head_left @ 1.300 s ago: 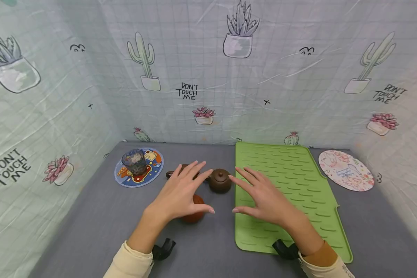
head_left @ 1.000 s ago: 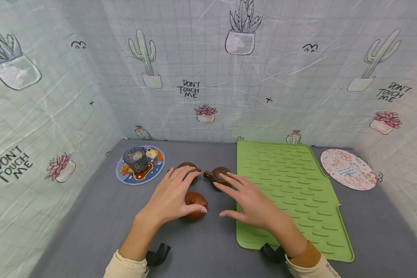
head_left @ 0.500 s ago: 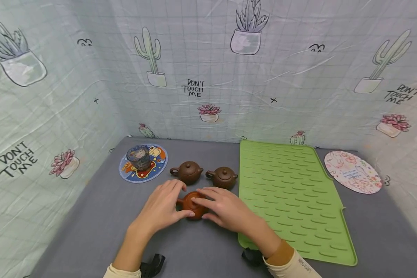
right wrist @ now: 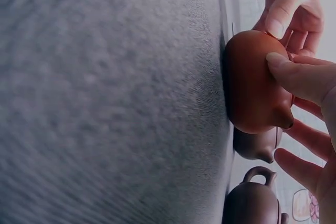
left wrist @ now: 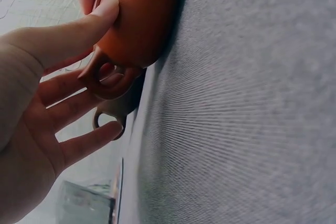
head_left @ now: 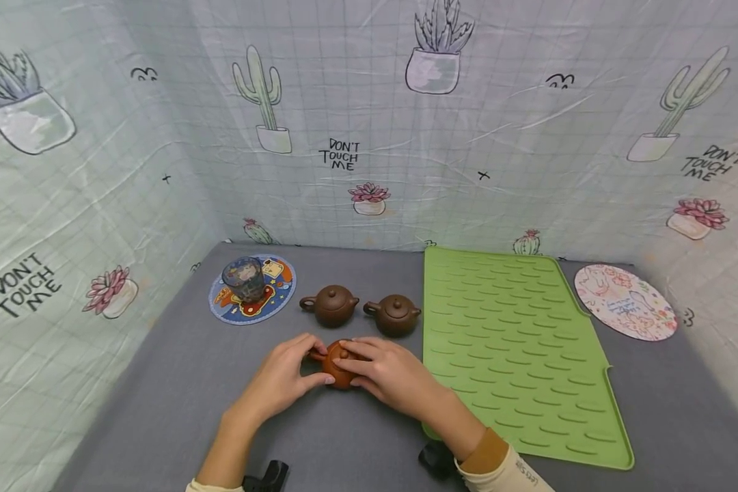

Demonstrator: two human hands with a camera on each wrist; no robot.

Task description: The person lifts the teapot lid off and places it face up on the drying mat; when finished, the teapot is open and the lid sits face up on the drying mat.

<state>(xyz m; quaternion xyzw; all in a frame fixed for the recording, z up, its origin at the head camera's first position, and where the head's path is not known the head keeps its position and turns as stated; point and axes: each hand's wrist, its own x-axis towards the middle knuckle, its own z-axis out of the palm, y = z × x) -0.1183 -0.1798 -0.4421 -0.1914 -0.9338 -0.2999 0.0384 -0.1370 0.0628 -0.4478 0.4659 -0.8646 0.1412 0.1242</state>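
The left hand point(head_left: 285, 374) pinches the reddish teapot point(right wrist: 252, 85) at its handle end, thumb against the near side and fingers reaching round behind the handle point(left wrist: 113, 93). The right hand point(head_left: 396, 376) pinches the same pot from the spout side, its thumb on the body near the spout point(right wrist: 283, 117) and its fingers reaching over the top beside the lid knob point(head_left: 344, 354).

A second ago both hands hung spread above the pot, apart from each other; now they have closed in on it from either side. That suggests the reach is over and the hold is being made, with the pot seemingly still resting on the table point(head_left: 350, 441).

Just beyond stand two dark brown teapots, one on the left point(head_left: 333, 307) and one on the right point(head_left: 395, 317), neither held. The green mat point(head_left: 504, 355) lies to the right, bare; farther left, a glass point(head_left: 244, 280) stands on a blue coaster point(head_left: 277, 295).
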